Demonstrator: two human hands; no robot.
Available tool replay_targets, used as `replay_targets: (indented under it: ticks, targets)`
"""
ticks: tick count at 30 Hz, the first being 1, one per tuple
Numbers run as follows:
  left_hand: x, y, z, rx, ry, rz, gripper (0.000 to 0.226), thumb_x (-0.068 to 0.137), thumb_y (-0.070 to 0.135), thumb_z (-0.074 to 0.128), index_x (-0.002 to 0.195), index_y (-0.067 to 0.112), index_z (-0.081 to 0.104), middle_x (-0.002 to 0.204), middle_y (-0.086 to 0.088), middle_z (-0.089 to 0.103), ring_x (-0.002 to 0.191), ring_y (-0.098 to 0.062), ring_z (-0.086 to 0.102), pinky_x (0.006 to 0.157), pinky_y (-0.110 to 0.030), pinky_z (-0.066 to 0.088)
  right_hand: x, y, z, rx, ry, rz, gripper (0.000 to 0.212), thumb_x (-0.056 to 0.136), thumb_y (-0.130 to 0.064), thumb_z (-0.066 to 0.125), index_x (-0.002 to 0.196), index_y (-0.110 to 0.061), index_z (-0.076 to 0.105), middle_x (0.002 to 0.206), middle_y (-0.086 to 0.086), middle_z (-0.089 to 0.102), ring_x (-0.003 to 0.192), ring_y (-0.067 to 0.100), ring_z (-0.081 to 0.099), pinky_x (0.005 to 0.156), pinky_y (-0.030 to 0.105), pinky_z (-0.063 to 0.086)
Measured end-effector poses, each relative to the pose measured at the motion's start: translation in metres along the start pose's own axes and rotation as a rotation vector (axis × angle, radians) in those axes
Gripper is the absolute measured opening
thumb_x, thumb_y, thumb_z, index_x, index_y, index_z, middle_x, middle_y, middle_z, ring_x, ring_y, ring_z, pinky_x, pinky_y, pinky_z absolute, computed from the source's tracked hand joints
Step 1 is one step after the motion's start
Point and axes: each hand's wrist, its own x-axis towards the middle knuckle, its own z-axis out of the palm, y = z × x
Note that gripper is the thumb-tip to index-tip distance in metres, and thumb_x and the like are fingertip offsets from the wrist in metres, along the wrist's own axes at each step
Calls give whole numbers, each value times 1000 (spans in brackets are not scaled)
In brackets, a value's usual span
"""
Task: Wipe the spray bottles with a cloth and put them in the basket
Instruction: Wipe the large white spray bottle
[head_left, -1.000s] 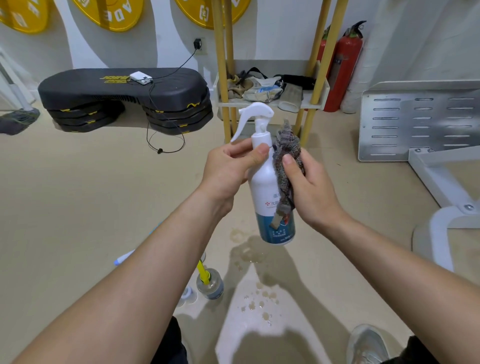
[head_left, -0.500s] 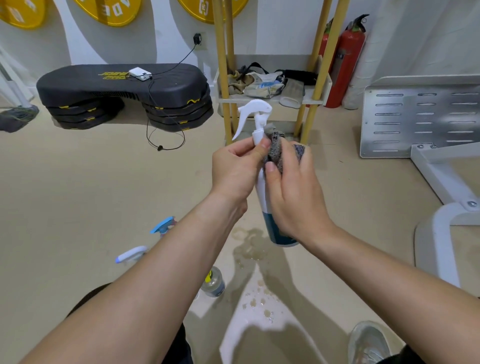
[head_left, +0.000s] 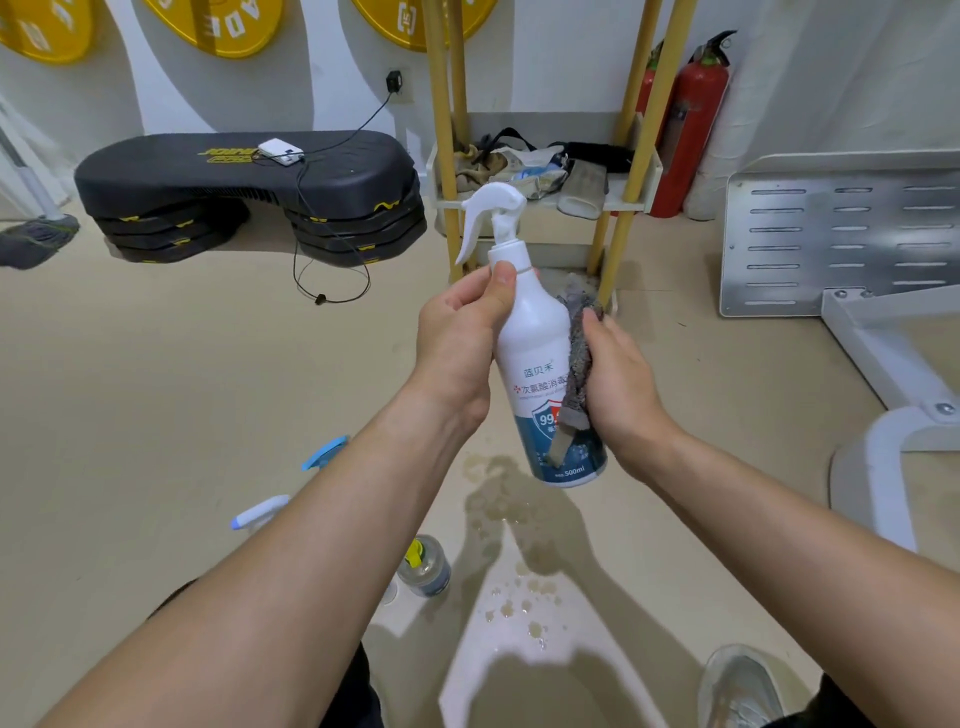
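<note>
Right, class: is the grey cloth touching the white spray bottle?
Touching. The head view shows the right hand pressing the grey cloth against the side of the white spray bottle, with no gap.

Gym corner with a beige floor (head_left: 156, 389).
Black step platform (head_left: 249, 176), yellow rack (head_left: 441, 130) and red extinguisher (head_left: 691, 119) line the white wall (head_left: 831, 78); wet spots (head_left: 519, 597) nearby.

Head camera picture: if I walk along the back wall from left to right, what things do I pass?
grey mop → black step platform → yellow-legged shelf → red fire extinguisher → slotted metal plate
</note>
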Motion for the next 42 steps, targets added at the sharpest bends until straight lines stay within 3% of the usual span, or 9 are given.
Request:
replay_targets:
  ticks: [3, 7, 13, 19, 27, 32, 35, 39, 42]
  targets:
    - [-1, 2, 5, -127, 37, -64, 33, 105, 27, 53, 100, 1, 72, 102, -23, 73, 88, -31, 70, 88, -44, 59, -10, -3, 7, -238, -54, -246, 36, 98, -48, 34, 120, -31, 58, 117, -4, 64, 112, 14, 58, 101, 41, 45]
    - [6, 17, 0, -202, 80, -66, 36, 105, 27, 51, 102, -4, 70, 100, -24, 69, 90, -34, 67, 95, -55, 56, -25, -4, 10, -534, -127, -452, 55, 103, -44, 35, 155, -28, 25, 136, 4, 44, 119, 13, 39, 93, 30, 38]
    - [6, 28, -3, -109, 206, 28, 24, 102, 21, 59, 93, 2, 72, 85, -12, 68, 70, -23, 65, 70, -36, 59, -41, 28, 12, -690, -89, -362, 71, 95, -57, 28, 155, -21, 22, 128, 7, 43, 115, 25, 47, 88, 38, 45]
    - [4, 17, 5, -116, 220, 7, 23, 103, 20, 59, 91, 5, 73, 83, -12, 69, 70, -22, 65, 62, -29, 59, -41, 18, 20, -824, 15, -484, 74, 96, -53, 28, 158, -13, 18, 146, 17, 35, 125, 36, 50, 96, 43, 50]
    - [11, 6, 6, -122, 127, -7, 24, 104, 18, 57, 96, 2, 73, 97, -17, 74, 85, -27, 71, 83, -41, 62, -26, 7, 12, -639, 25, -430, 61, 104, -45, 37, 158, -23, 18, 145, 9, 39, 121, 25, 48, 90, 39, 46]
    - [18, 10, -5, -82, 61, -21, 24, 103, 18, 56, 102, 0, 72, 89, -8, 75, 73, -18, 71, 73, -32, 60, -19, 21, 0, -349, -82, -185, 31, 106, -46, 34, 130, -33, 49, 123, -11, 62, 118, 11, 57, 92, 29, 42]
    - [18, 10, -10, -57, -44, -32, 28, 105, 23, 52, 96, 5, 72, 88, -4, 75, 72, -14, 70, 71, -30, 59, -10, 10, -3, -113, -128, 39, 34, 109, -41, 32, 114, -29, 64, 97, -24, 71, 96, -4, 64, 86, 12, 47]
    - [9, 6, -2, -84, -140, -90, 37, 107, 30, 46, 93, 8, 73, 85, -5, 74, 71, -16, 70, 68, -30, 60, -3, -12, -3, 28, -90, 122, 39, 108, -42, 37, 124, -21, 66, 112, -7, 72, 106, 9, 65, 94, 27, 49]
    - [4, 2, 5, -118, -175, -90, 47, 107, 29, 46, 81, 13, 82, 93, -6, 77, 79, -18, 73, 76, -33, 62, 2, -21, -3, 127, -63, 117, 33, 106, -40, 43, 113, -21, 70, 104, -3, 75, 98, 13, 69, 88, 28, 53]
